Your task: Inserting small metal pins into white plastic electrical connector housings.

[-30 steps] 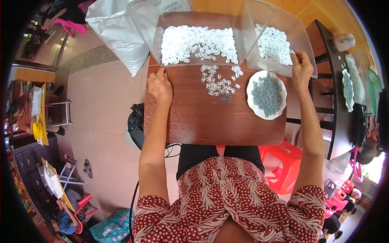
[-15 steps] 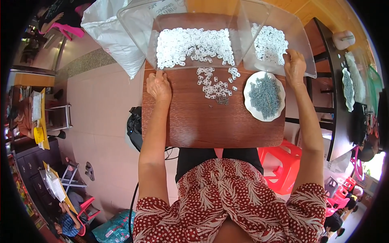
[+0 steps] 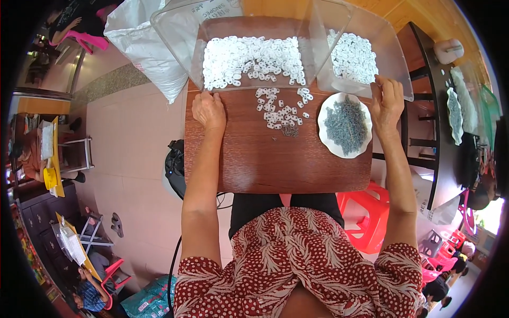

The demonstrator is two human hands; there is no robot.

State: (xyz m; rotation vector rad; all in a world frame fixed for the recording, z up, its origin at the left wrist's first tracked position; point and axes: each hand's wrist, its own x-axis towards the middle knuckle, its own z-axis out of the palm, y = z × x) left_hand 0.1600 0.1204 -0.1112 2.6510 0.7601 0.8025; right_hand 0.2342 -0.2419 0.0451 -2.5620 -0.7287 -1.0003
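Observation:
My left hand (image 3: 208, 109) rests at the table's left side with its fingers folded, by the near left corner of a large clear plastic box (image 3: 254, 89). Whether it holds anything is hidden. My right hand (image 3: 388, 103) is beside the near wall of a smaller clear bin (image 3: 344, 86), fingers apart and thumb by the plate's rim. White oval plastic pieces with holes (image 3: 222, 58) fill part of the box; more white pieces (image 3: 352, 58) lie in the bin. A scalloped white plate (image 3: 324, 139) carries a heap of grey screws (image 3: 345, 127).
Loose white pieces (image 3: 283, 114) and a few dark screws (image 3: 289, 131) lie mid-table on the brown tabletop (image 3: 265, 169). A white sack (image 3: 154, 63) stands at the far left, a red stool (image 3: 368, 217) at the near right. A dark side table (image 3: 444, 153) is to the right.
My right hand has drawn back a little toward me, and its fingers have spread. My left hand stays by the box corner. The pieces and the plate lie as before.

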